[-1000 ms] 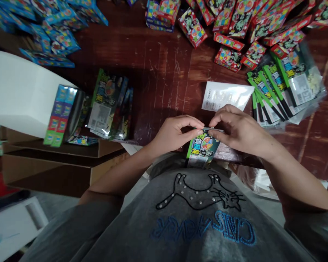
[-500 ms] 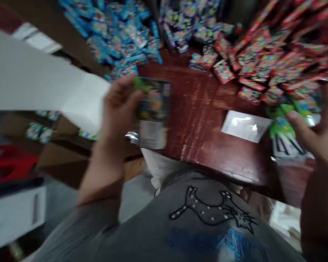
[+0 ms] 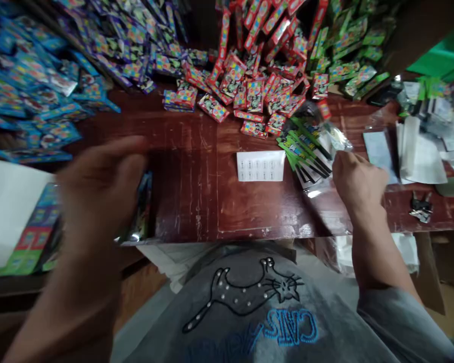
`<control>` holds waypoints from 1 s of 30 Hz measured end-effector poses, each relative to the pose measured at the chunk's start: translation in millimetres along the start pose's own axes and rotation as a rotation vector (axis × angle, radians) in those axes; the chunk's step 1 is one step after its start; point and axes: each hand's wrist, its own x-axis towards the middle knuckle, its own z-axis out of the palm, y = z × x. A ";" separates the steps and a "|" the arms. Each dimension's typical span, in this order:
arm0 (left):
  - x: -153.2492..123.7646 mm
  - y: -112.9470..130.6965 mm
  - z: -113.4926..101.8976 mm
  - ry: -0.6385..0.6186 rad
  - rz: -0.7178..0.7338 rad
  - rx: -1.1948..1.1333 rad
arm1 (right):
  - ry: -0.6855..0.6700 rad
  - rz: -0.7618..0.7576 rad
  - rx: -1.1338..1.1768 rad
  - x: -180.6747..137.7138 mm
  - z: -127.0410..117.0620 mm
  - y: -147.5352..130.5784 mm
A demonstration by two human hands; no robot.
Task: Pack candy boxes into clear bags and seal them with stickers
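My left hand [image 3: 102, 186] is smeared by motion over the left of the table, fingers bent; whether it grips anything does not show. Beside it, dark shiny packets [image 3: 142, 209] lie at the table's front edge, partly covered by the hand. My right hand [image 3: 359, 176] is closed, its fingertips on the edge of a clear plastic bag [image 3: 336, 137]. Green-and-black printed cards [image 3: 306, 146] lie fanned out at that bag. Left of them is a white sheet of round printed stickers [image 3: 261, 166], flat on the table.
Piles of small blue [image 3: 26, 85], purple [image 3: 124, 40], red [image 3: 253, 91] and green boxes [image 3: 355, 50] line the back of the table [image 3: 196, 176]. Plastic sleeves and white papers [image 3: 419, 151] lie at right, near keys [image 3: 421, 206]. A white sheet [image 3: 11, 212] is at left.
The view has swung to the right. The dark packet that was pinched in my left hand is no longer plainly in its fingers. My right hand has closed from a spread pose.
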 end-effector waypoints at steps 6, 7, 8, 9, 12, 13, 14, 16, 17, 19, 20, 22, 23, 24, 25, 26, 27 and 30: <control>-20.6 5.8 169.4 -0.469 -0.126 -0.549 | 0.069 -0.510 0.246 -79.2 -56.8 -60.1; -20.5 0.3 182.6 -0.416 -0.148 -0.592 | 0.042 -0.635 0.329 -82.9 -55.6 -66.2; -20.2 -5.4 188.9 -0.363 -0.160 -0.587 | 0.000 -0.739 0.420 -82.6 -52.3 -70.3; -20.3 -10.7 188.9 -0.327 -0.159 -0.547 | -0.036 -0.810 0.513 -78.8 -47.7 -72.6; -25.9 -21.4 164.7 -0.408 -0.125 -0.354 | -0.030 -0.864 0.726 -55.2 -31.1 -77.4; -29.6 -22.8 153.6 -0.458 -0.113 -0.302 | 0.009 -0.853 0.747 -46.7 -25.7 -80.7; -33.8 -23.2 143.0 -0.500 -0.101 -0.259 | 0.046 -0.836 0.743 -39.5 -20.9 -85.3; -42.4 -22.4 125.6 -0.538 -0.079 -0.191 | 0.077 -0.819 0.714 -29.8 -13.9 -97.1; -46.2 -21.7 119.0 -0.545 -0.070 -0.159 | 0.076 -0.823 0.714 -27.4 -11.9 -103.2; -51.8 -20.8 108.9 -0.567 -0.061 -0.104 | 0.062 -0.843 0.746 -25.6 -10.8 -113.6; -53.6 -20.8 104.9 -0.576 -0.065 -0.086 | 0.041 -0.860 0.767 -25.5 -11.3 -117.5; -55.1 -22.2 98.1 -0.569 -0.082 -0.082 | -0.020 -0.886 0.790 -25.1 -13.4 -123.1; -55.0 -23.5 95.0 -0.551 -0.093 -0.092 | -0.053 -0.890 0.787 -24.4 -15.0 -125.1; -54.6 -25.0 91.8 -0.530 -0.102 -0.106 | -0.094 -0.901 0.776 -23.2 -16.9 -126.8; -54.1 -26.8 88.5 -0.507 -0.107 -0.122 | -0.139 -0.926 0.763 -21.3 -19.4 -128.2; -53.8 -28.6 85.0 -0.493 -0.107 -0.138 | -0.198 -0.968 0.750 -18.7 -22.4 -129.2; -54.0 -30.5 81.2 -0.494 -0.107 -0.156 | -0.276 -1.031 0.741 -15.4 -26.0 -129.8; -58.9 -35.9 70.0 -0.621 -0.169 -0.193 | -0.559 -1.243 0.766 -3.4 -37.2 -128.9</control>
